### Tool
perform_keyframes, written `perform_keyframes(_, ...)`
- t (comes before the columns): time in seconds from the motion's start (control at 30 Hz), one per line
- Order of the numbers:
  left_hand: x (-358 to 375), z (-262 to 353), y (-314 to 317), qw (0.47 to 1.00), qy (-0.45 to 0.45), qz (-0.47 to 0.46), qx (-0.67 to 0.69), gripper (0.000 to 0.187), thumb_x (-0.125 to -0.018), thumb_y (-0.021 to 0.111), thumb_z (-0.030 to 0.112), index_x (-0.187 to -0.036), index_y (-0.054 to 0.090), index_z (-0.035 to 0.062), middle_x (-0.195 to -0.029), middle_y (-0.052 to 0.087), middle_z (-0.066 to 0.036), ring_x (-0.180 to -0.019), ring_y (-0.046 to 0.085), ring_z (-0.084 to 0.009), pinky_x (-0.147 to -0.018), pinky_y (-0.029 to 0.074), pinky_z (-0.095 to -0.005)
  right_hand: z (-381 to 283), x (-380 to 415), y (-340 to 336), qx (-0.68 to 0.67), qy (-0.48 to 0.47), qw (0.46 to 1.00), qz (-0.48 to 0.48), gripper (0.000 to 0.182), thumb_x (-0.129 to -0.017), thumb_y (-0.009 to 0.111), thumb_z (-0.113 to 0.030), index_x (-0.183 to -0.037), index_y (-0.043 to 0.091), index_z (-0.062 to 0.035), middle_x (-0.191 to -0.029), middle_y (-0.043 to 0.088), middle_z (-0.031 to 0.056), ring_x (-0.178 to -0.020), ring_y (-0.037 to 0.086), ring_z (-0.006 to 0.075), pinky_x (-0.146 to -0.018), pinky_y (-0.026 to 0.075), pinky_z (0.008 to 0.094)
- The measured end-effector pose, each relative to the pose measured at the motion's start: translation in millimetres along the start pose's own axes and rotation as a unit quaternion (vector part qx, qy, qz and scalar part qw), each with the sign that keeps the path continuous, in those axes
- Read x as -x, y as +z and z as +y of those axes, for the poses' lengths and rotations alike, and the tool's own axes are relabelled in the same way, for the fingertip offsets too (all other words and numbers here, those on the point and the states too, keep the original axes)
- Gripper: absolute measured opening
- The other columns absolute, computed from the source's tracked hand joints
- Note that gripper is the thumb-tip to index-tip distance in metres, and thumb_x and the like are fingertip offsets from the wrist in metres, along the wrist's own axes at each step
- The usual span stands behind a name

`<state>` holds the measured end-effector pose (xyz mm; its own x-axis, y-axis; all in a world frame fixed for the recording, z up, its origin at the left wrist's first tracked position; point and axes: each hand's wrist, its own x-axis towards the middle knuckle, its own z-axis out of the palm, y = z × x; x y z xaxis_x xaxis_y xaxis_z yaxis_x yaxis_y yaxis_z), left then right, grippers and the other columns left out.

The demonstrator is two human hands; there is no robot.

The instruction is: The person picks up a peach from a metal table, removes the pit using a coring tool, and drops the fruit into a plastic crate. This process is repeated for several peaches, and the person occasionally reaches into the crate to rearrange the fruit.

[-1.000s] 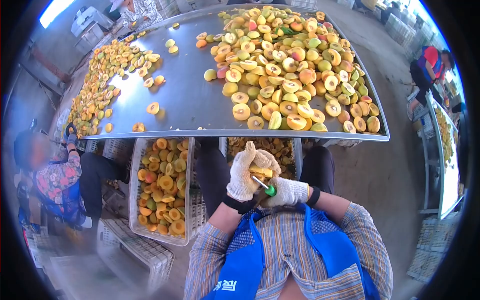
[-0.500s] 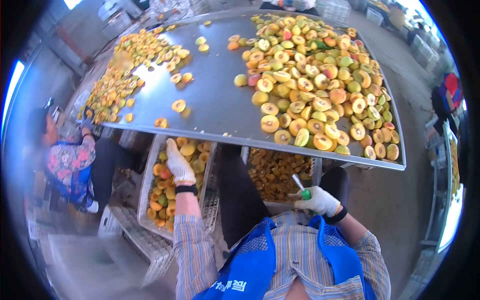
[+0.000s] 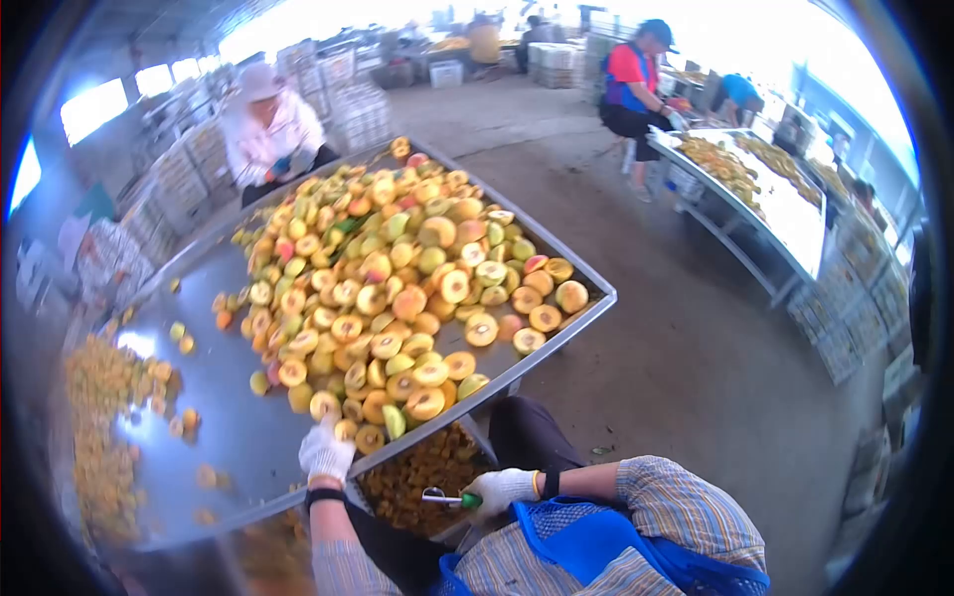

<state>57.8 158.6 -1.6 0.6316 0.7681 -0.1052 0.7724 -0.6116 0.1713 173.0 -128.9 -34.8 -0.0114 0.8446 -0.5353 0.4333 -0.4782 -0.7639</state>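
Observation:
At the near rim of the metal table (image 3: 243, 397), my left hand (image 3: 326, 453), in a white knit glove, has its fingers closed around the edge of a halved peach (image 3: 345, 429). Other cut peaches (image 3: 407, 298), several with the stone showing, are heaped just beyond it. My right hand (image 3: 502, 490), gloved too, grips a pitting tool (image 3: 470, 501) by its green handle. The tool's thin metal shaft with a rounded end points left, over a crate of brown-orange pieces (image 3: 422, 482) below the table edge.
More fruit (image 3: 104, 427) lies blurred on the table's left. Across the table sits a person in a pale top (image 3: 273, 134); another person (image 3: 104, 253) is at far left. A second table (image 3: 740, 189) with a person in red and blue (image 3: 636, 84) stands right, near stacked crates (image 3: 870, 288).
My left hand has moved from the crate of peaches under the table up to the heap at the table edge. My view has swung to the right. The right hand still holds the tool.

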Motion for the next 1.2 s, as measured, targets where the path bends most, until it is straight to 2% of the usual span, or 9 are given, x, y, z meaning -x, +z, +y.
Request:
perform_keyframes(0.1, 14.1, -12.6, 8.6, 0.995, -0.004, 0.028, 0.099, 0.045, -0.066, 0.079, 0.034, -0.102, 0.069, 0.0083, -0.095, 0.072, -0.017, -0.093, 0.069, -0.0354, -0.088, 0.053, -0.0439, -6.3, 7.6, -4.0, -0.043, 0.015, 0.999, -0.015, 0.033, -0.081, 0.067, -0.034, -0.102, 0.070, -0.0096, -0.088, 0.071, 0.0108, -0.084, 0.069, 0.0274, -0.076, 0.052, 0.0383)
perform_keyframes(0.2, 26.5, -19.1, 7.4, 0.951, 0.016, 0.121, 0.285, 0.043, -0.074, 0.076, 0.034, -0.107, 0.068, 0.0078, -0.079, 0.068, -0.010, -0.072, 0.067, -0.0246, -0.068, 0.055, -0.0364, -5.1, 8.1, -3.0, -0.025, 0.001, 1.000, -0.003, 0.033, -0.079, 0.065, -0.032, -0.102, 0.070, -0.0092, -0.094, 0.072, 0.0141, -0.089, 0.069, 0.0304, -0.079, 0.052, 0.0411)
perform_keyframes(0.27, 45.0, -9.9, -14.7, 0.652, -0.120, 0.096, 0.742, 0.037, -0.084, 0.070, 0.034, -0.112, 0.065, 0.0097, -0.067, 0.057, -0.002, -0.054, 0.054, -0.0114, -0.047, 0.043, -0.0251, -4.5, 8.5, 1.5, -0.031, -0.016, 0.999, 0.020, 0.032, -0.080, 0.065, -0.033, -0.100, 0.069, -0.0084, -0.092, 0.072, 0.0142, -0.088, 0.069, 0.0303, -0.079, 0.051, 0.0411)
perform_keyframes(0.4, 86.5, 18.6, -41.2, 0.542, -0.136, 0.084, 0.825, 0.026, -0.093, 0.063, 0.032, -0.107, 0.062, 0.0101, -0.064, 0.054, 0.000, -0.046, 0.043, -0.0074, -0.040, 0.029, -0.0209, -13.7, 14.7, -4.1, -0.011, -0.046, 0.998, 0.038, 0.033, -0.084, 0.065, -0.037, -0.099, 0.068, -0.0078, -0.089, 0.071, 0.0149, -0.086, 0.068, 0.0321, -0.079, 0.051, 0.0420)
perform_keyframes(0.57, 107.4, 8.7, 2.4, 0.554, -0.079, 0.034, 0.828, 0.030, -0.095, 0.062, 0.035, -0.104, 0.061, 0.0069, -0.077, 0.066, -0.008, -0.054, 0.060, -0.0177, -0.043, 0.043, -0.0243, -37.2, 18.5, -21.7, 0.060, -0.012, 0.994, 0.095, 0.039, -0.087, 0.065, -0.040, -0.111, 0.066, -0.0088, -0.087, 0.070, 0.0188, -0.084, 0.068, 0.0369, -0.077, 0.053, 0.0445)
perform_keyframes(0.63, 118.3, 21.9, 1.5, 0.466, -0.097, -0.008, 0.880, 0.042, -0.098, 0.059, 0.047, -0.101, 0.059, 0.0049, -0.080, 0.067, -0.012, -0.057, 0.066, -0.0246, -0.045, 0.048, -0.0272, -55.8, 25.7, -27.9, 0.096, -0.054, 0.982, 0.151, 0.039, -0.088, 0.065, -0.040, -0.115, 0.065, -0.0122, -0.086, 0.070, 0.0182, -0.084, 0.068, 0.0363, -0.075, 0.053, 0.0447)
perform_keyframes(0.7, 129.2, 35.1, -4.6, 0.476, -0.096, -0.016, 0.874, 0.051, -0.097, 0.054, 0.056, -0.101, 0.059, 0.0050, -0.079, 0.067, -0.011, -0.058, 0.066, -0.0258, -0.045, 0.049, -0.0284, -82.7, 34.4, -31.3, 0.134, -0.044, 0.976, 0.167, 0.043, -0.088, 0.065, -0.040, -0.125, 0.062, -0.0175, -0.088, 0.070, 0.0179, -0.086, 0.069, 0.0367, -0.075, 0.054, 0.0456)
perform_keyframes(0.83, 138.8, 51.2, 1.4, 0.352, -0.052, -0.016, 0.934, 0.039, -0.102, 0.049, 0.039, -0.117, 0.060, 0.0047, -0.104, 0.066, -0.020, -0.085, 0.066, -0.0344, -0.066, 0.054, -0.0393, -89.7, 29.0, -22.4, 0.164, -0.092, 0.965, 0.185, 0.045, -0.088, 0.066, -0.039, -0.128, 0.061, -0.0187, -0.084, 0.070, 0.0176, -0.077, 0.069, 0.0375, -0.069, 0.055, 0.0458)
perform_keyframes(1.2, 156.6, 67.3, 9.4, 0.384, -0.026, -0.002, 0.923, 0.040, -0.103, 0.046, 0.034, -0.124, 0.058, 0.0028, -0.114, 0.065, -0.018, -0.098, 0.065, -0.0321, -0.085, 0.055, -0.0451, -81.7, 23.9, -17.2, 0.214, -0.114, 0.941, 0.236, 0.045, -0.084, 0.071, -0.035, -0.122, 0.065, -0.0118, -0.079, 0.071, 0.0161, -0.073, 0.070, 0.0344, -0.066, 0.057, 0.0425)
